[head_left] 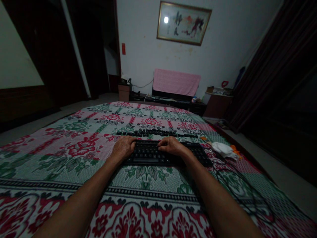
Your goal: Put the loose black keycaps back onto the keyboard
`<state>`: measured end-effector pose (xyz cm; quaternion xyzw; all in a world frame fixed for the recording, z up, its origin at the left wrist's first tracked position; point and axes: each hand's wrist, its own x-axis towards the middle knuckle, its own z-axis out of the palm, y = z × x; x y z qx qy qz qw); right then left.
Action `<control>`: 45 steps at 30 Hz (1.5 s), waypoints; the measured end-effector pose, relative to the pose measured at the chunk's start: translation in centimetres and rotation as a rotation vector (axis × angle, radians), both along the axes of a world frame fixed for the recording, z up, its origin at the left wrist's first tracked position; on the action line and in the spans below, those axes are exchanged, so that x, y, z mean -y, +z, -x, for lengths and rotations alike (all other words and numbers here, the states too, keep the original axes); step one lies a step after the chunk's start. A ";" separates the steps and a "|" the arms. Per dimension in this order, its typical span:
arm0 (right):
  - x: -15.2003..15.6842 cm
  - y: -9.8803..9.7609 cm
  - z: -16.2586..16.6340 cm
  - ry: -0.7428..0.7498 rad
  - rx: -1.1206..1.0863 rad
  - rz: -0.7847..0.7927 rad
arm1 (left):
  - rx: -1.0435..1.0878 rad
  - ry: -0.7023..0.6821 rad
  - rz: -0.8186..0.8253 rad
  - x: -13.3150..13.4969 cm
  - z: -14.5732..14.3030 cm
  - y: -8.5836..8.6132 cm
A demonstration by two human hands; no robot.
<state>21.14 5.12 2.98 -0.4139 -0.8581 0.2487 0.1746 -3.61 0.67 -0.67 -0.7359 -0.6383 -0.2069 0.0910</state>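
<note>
Evidently the black computer keyboard (148,154) is set crosswise so that both hands can reach it: it lies flat on the floral bedspread (146,180), its long near edge turned toward the person. Just beyond its far edge, small black keycaps (158,132) are spread in a long, uneven line, probably to keep them within reach yet off the keys. To the right, a crumpled white cloth (224,149) rests near the keyboard's end, with an orange item (236,151) beside it, and a dark cable (273,216) loops over the bedspread, out from under the forearms.

The left hand (124,147) covers the keyboard's upper left corner, back of the hand up, thumb toward the keys; it seems to be steadying that end, though its fingertips are hidden and I cannot tell how firmly they close. The right hand (172,145) comes in from the right above the upper middle keys, wrist arched, thumb and forefinger brought narrowly together close to the keys. Whether a keycap sits between them is too dark to tell. Both forearms reach forward from the near edge and converge on the keyboard.
</note>
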 end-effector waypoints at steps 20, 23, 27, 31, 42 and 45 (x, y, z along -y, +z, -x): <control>-0.6 -0.8 -0.1 0.018 -0.062 0.055 | 0.017 0.006 0.014 0.0 -0.1 0.1; -0.7 -0.9 0.0 0.008 -0.059 0.070 | 0.015 0.006 0.026 0.0 0.0 0.2; -0.7 -0.9 0.2 -0.016 -0.044 0.094 | 0.001 -0.001 0.032 0.0 0.0 0.2; -0.5 -0.4 0.4 -0.019 0.008 0.094 | -0.003 0.000 0.028 0.0 0.0 0.2; -0.3 0.2 0.9 -0.020 0.122 -0.005 | 0.010 -0.008 0.018 0.1 0.0 0.3; -0.5 -0.3 0.8 -0.012 0.115 -0.009 | 0.016 -0.008 0.013 0.3 -0.1 0.4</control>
